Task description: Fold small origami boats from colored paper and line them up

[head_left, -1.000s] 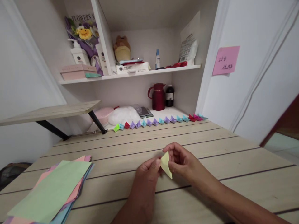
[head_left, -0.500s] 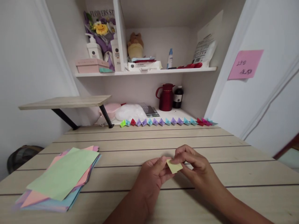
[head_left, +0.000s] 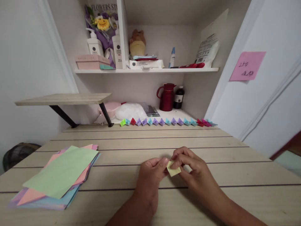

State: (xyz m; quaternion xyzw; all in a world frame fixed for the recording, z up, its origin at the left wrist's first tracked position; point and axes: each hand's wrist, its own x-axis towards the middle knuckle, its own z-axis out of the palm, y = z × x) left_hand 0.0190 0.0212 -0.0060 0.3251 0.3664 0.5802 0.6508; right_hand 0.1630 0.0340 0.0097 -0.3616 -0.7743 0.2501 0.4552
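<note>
A small folded piece of pale yellow paper (head_left: 173, 169) is pinched between both my hands just above the wooden table (head_left: 145, 141). My left hand (head_left: 150, 180) grips its left side with thumb and fingers closed. My right hand (head_left: 191, 166) is curled over its right and top edge. A stack of coloured paper sheets (head_left: 58, 175), light green on top, lies at the table's left. A row of several small folded paper shapes (head_left: 164, 121) in green, red, purple, blue and pink lines the table's far edge.
Behind the table is a white alcove with a dark red jug (head_left: 166, 97), a dark bottle (head_left: 179, 97) and a white bag (head_left: 130, 111). A raised wooden shelf (head_left: 63, 99) juts out at left. A pink note (head_left: 247, 66) sticks on the right wall.
The yellow paper has turned from standing on its point to lying flatter between my fingers. My hands have closed in on it. The camera view shifted left and steadied.
</note>
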